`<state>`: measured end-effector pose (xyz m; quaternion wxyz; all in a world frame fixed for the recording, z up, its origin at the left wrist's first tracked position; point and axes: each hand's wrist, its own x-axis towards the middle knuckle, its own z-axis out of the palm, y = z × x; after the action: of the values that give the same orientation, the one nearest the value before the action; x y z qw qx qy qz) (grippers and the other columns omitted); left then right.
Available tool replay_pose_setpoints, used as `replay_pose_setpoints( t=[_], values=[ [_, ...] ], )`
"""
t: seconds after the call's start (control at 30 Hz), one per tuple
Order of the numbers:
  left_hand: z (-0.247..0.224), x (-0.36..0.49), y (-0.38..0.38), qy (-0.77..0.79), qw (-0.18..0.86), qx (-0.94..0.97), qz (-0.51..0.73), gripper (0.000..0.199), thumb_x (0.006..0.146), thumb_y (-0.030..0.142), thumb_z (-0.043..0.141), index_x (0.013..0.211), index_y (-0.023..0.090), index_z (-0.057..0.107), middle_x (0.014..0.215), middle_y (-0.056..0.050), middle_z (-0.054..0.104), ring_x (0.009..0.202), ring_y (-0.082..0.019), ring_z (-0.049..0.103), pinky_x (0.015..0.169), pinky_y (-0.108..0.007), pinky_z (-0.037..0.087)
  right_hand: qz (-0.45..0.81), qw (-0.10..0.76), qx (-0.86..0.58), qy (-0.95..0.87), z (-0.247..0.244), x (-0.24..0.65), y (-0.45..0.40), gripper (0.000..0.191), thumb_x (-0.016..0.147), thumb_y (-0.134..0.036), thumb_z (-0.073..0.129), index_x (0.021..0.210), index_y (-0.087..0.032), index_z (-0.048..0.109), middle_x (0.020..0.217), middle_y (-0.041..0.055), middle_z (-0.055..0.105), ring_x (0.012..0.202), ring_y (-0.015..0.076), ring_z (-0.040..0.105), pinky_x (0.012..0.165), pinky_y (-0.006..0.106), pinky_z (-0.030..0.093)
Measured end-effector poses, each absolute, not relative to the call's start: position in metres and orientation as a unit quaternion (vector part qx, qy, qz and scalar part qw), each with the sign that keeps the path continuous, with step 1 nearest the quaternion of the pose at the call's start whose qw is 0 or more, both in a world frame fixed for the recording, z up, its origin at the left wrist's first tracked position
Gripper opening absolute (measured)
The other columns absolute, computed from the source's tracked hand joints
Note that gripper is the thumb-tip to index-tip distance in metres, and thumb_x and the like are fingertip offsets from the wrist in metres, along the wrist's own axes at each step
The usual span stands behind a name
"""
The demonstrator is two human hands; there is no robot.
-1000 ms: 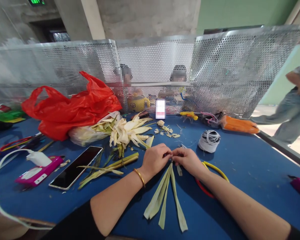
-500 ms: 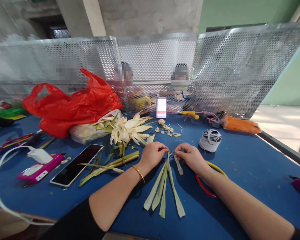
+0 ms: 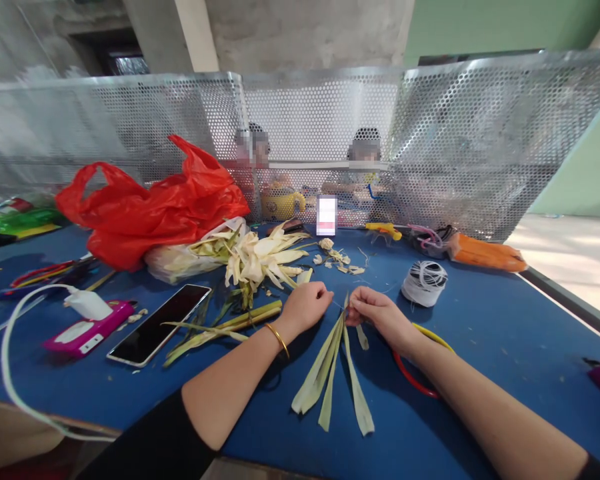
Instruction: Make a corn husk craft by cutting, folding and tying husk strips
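Note:
A fan of pale green corn husk strips (image 3: 333, 370) spreads toward me over the blue table, their narrow ends gathered at the top. My right hand (image 3: 375, 313) is closed, its fingertips pinching those gathered ends. A shorter husk piece (image 3: 363, 337) lies partly under its fingers. To the left, my left hand (image 3: 309, 308) is closed with thumb and forefinger together; a thin thread (image 3: 337, 304) runs from it to the bundle's top. A spool of white thread (image 3: 424, 283) stands beyond my right hand. Red and yellow rings (image 3: 416, 381) lie partly hidden under my right forearm.
Behind are a pile of corn husks (image 3: 265, 257) and a red plastic bag (image 3: 155, 213). At left lie a phone (image 3: 159, 325) and a purple power strip (image 3: 90, 330) with a white cable. A perforated metal screen (image 3: 325, 113) stands at the back, with people beyond. An orange packet (image 3: 487, 253) lies right.
My left hand has drawn slightly left from the bundle's top, with thread stretched between. My right hand has moved left onto the gathered ends, and the strips have shifted slightly.

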<state>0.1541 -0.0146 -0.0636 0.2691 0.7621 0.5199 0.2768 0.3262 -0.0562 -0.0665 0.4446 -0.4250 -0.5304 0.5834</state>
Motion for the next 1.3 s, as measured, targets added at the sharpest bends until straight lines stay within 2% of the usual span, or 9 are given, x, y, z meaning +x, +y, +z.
replay_pose_setpoints(
  t=[0.13, 0.23, 0.37, 0.47, 0.7, 0.97, 1.07, 1.2, 1.3],
  values=[
    [-0.064, 0.159, -0.016, 0.455, 0.576, 0.596, 0.326, 0.02, 0.084, 0.028, 0.05, 0.067, 0.018, 0.054, 0.05, 0.003, 0.05, 0.044, -0.01, 0.043, 0.045, -0.021, 0.032, 0.567, 0.444, -0.44, -0.536, -0.068, 0.327, -0.054, 0.026, 0.075, -0.041, 0.066, 0.069, -0.02, 0.053, 0.062, -0.0032, 0.058, 0.058, 0.012, 0.058, 0.061, 0.025, 0.046],
    [-0.065, 0.163, -0.02, 0.388, 0.689, 0.513, 0.334, 0.019, 0.085, 0.031, 0.049, 0.072, 0.018, 0.05, 0.06, 0.002, 0.056, 0.045, -0.008, 0.047, 0.042, -0.019, 0.035, 0.563, 0.437, -0.435, -0.551, -0.068, 0.326, -0.056, 0.025, 0.075, -0.04, 0.065, 0.067, -0.02, 0.052, 0.062, -0.0032, 0.057, 0.059, 0.0119, 0.058, 0.06, 0.025, 0.045],
    [-0.066, 0.165, -0.023, 0.381, 0.689, 0.523, 0.327, 0.022, 0.085, 0.031, 0.05, 0.068, 0.018, 0.045, 0.06, 0.003, 0.055, 0.039, -0.006, 0.047, 0.039, -0.019, 0.039, 0.548, 0.428, -0.432, -0.574, -0.069, 0.326, -0.054, 0.023, 0.075, -0.038, 0.063, 0.068, -0.02, 0.051, 0.063, -0.0032, 0.058, 0.059, 0.0118, 0.058, 0.061, 0.025, 0.044],
    [-0.067, 0.167, -0.024, 0.403, 0.643, 0.563, 0.328, 0.024, 0.085, 0.028, 0.05, 0.065, 0.018, 0.042, 0.054, 0.006, 0.049, 0.035, -0.005, 0.042, 0.036, -0.017, 0.037, 0.515, 0.412, -0.439, -0.61, -0.073, 0.327, -0.052, 0.023, 0.076, -0.037, 0.061, 0.066, -0.02, 0.049, 0.058, -0.0044, 0.055, 0.055, 0.0114, 0.054, 0.058, 0.024, 0.041],
    [-0.069, 0.165, -0.024, 0.42, 0.575, 0.627, 0.315, 0.025, 0.085, 0.028, 0.049, 0.062, 0.019, 0.04, 0.052, 0.007, 0.046, 0.037, -0.004, 0.04, 0.037, -0.016, 0.038, 0.451, 0.373, -0.471, -0.66, -0.074, 0.328, -0.052, 0.02, 0.079, -0.033, 0.054, 0.065, -0.021, 0.046, 0.053, -0.0051, 0.053, 0.052, 0.0115, 0.049, 0.057, 0.025, 0.036],
    [-0.075, 0.164, -0.02, 0.437, 0.553, 0.64, 0.307, 0.03, 0.083, 0.035, 0.054, 0.062, 0.019, 0.042, 0.051, 0.006, 0.049, 0.036, -0.005, 0.043, 0.038, -0.017, 0.036, 0.483, 0.369, -0.467, -0.643, -0.075, 0.329, -0.051, 0.019, 0.076, -0.033, 0.057, 0.065, -0.021, 0.048, 0.054, -0.0045, 0.054, 0.052, 0.0114, 0.05, 0.056, 0.024, 0.038],
    [-0.073, 0.162, -0.02, 0.441, 0.585, 0.606, 0.31, 0.031, 0.082, 0.039, 0.057, 0.062, 0.018, 0.046, 0.054, 0.004, 0.053, 0.039, -0.005, 0.046, 0.041, -0.018, 0.038, 0.497, 0.369, -0.464, -0.633, -0.074, 0.329, -0.051, 0.02, 0.074, -0.037, 0.058, 0.067, -0.02, 0.05, 0.062, -0.0024, 0.057, 0.055, 0.0121, 0.054, 0.056, 0.024, 0.04],
    [-0.07, 0.159, -0.019, 0.437, 0.659, 0.531, 0.305, 0.035, 0.076, 0.045, 0.065, 0.066, 0.014, 0.053, 0.056, 0.003, 0.055, 0.044, -0.006, 0.047, 0.045, -0.019, 0.041, 0.492, 0.395, -0.468, -0.619, -0.066, 0.332, -0.052, 0.019, 0.071, -0.036, 0.063, 0.068, -0.019, 0.055, 0.065, -0.0024, 0.055, 0.058, 0.0116, 0.052, 0.056, 0.024, 0.038],
    [-0.067, 0.157, -0.018, 0.432, 0.688, 0.499, 0.302, 0.032, 0.071, 0.042, 0.071, 0.071, 0.012, 0.06, 0.058, 0.002, 0.057, 0.046, -0.005, 0.048, 0.048, -0.02, 0.042, 0.485, 0.414, -0.468, -0.612, -0.061, 0.333, -0.054, 0.018, 0.071, -0.036, 0.064, 0.069, -0.019, 0.058, 0.066, -0.0021, 0.055, 0.062, 0.0126, 0.051, 0.06, 0.025, 0.038]
  ],
)
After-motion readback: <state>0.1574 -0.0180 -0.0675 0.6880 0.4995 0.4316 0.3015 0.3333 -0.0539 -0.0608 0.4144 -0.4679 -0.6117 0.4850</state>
